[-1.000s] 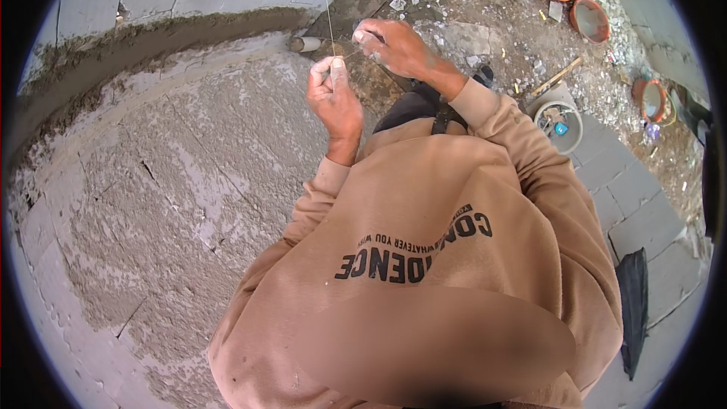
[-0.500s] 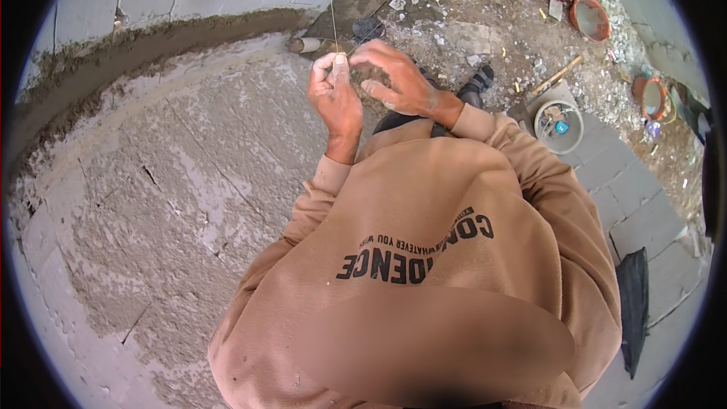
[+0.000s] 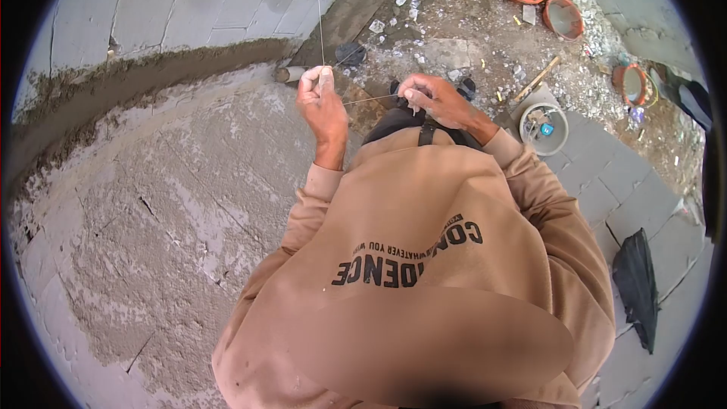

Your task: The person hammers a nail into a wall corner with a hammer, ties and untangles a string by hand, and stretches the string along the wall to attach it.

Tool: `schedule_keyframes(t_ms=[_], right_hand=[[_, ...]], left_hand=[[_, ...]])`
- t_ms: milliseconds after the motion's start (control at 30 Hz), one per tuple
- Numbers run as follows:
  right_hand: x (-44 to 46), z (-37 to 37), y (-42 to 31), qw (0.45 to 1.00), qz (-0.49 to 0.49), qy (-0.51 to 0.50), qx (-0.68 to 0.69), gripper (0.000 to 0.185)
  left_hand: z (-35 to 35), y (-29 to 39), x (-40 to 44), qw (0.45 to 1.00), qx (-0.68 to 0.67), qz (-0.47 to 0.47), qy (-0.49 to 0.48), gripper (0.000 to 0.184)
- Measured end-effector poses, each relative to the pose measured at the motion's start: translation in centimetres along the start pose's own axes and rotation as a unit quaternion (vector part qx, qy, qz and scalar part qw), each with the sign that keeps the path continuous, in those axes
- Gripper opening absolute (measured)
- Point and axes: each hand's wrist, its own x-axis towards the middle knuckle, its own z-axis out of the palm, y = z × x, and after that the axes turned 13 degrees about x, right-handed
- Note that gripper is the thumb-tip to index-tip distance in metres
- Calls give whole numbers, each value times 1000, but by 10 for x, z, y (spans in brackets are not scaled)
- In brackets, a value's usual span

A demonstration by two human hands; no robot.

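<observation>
A thin string [image 3: 319, 15] drops from the top of the view to my left hand [image 3: 323, 110], which is closed with the thumb and fingers pinching it. From there the string crosses to my right hand [image 3: 445, 102], whose fingers are also closed on it. The stretch between the hands looks taut. Just beyond my left hand lie a pale, short cylindrical piece [image 3: 291, 74] and a dark roundish thing [image 3: 351, 54] that I cannot identify.
Rough mortar [image 3: 174, 182] covers the surface at left, below a grey block wall [image 3: 151, 0]. Rubble is strewn over the ground at right, with orange-rimmed tubs [image 3: 564, 18], a white bucket [image 3: 544, 127] holding small items, a wooden stick [image 3: 536, 79] and a black cloth-like piece [image 3: 636, 288].
My right hand has moved away from my left, to the right and nearer my body, drawing out a stretch of string between them. My left hand keeps its pinch. The view has shifted slightly.
</observation>
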Motion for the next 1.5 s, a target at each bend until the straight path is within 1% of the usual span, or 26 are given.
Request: schedule_keyframes(t_ms=[33,67,167,200,300,333,400,467,567,600,700,733,800,833,867,967,1000,1100,1133,1200,1233,1267,1333,1400,1467,1500], right_hand=[[-5,-3,4,997,17,16,71,26],[-9,-8,3,995,36,18,96,28],[-14,-12,-7,988,-23,86,130,30],[-14,-14,-15,982,-28,109,150,24],[-14,-22,-37,976,-42,112,183,28],[-15,-24,-42,979,-42,118,159,30],[-15,-29,-51,984,-44,132,109,34],[-16,-26,-57,984,-27,142,106,36],[-6,-23,-55,984,-18,138,108,35],[-3,-22,-53,985,-17,133,110,34],[3,-15,-59,976,-47,105,183,27],[5,-12,-62,977,-46,85,192,24],[7,-6,-66,975,-44,49,213,19],[9,-3,-61,975,-39,39,215,17],[14,-3,-52,975,-35,29,217,16],[27,-12,-38,973,8,26,228,14],[30,-14,-36,972,26,31,233,14],[43,-3,-31,990,-18,50,131,14],[44,4,-32,991,-42,85,99,14],[44,3,-32,982,-97,110,122,15],[39,-3,-28,976,-124,125,131,16],[36,-15,-22,975,-123,122,141,19],[22,-35,-31,980,-92,125,124,20],[11,-46,-33,982,-57,136,121,21],[6,-48,-36,981,-51,114,149,22],[6,-47,-34,980,-44,100,166,22]], left_hand=[[1,-2,2,1000,6,-10,-19,5],[2,-1,6,999,13,-19,-38,6],[-6,9,12,957,158,-103,-219,14],[-4,11,12,939,162,-83,-291,16],[-1,22,5,851,177,-22,-493,24],[-1,29,4,859,145,-66,-486,26],[9,38,6,905,-30,-152,-396,24],[28,71,1,904,-200,-248,-284,21],[49,57,24,791,-437,-295,-311,26],[59,45,34,764,-484,-272,-329,29],[79,23,63,754,-503,-247,-343,34],[90,22,66,790,-469,-287,-270,36],[119,34,58,915,-304,-231,-129,37],[134,36,54,955,-212,-199,-55,39],[150,31,54,976,-163,-143,12,42],[175,7,79,980,-61,-100,163,40],[176,-12,96,971,-77,-117,192,37],[167,-23,112,952,-46,-220,208,38],[162,-28,115,973,-33,-186,134,37],[155,-38,111,993,-13,-112,-19,38],[145,-19,95,983,29,-102,-151,36],[130,3,76,953,71,-85,-281,39],[107,-20,71,839,107,-150,-511,41],[87,-1,46,772,122,-141,-607,38],[96,40,7,861,-35,-250,-442,37],[100,50,-7,882,-113,-303,-342,37]])
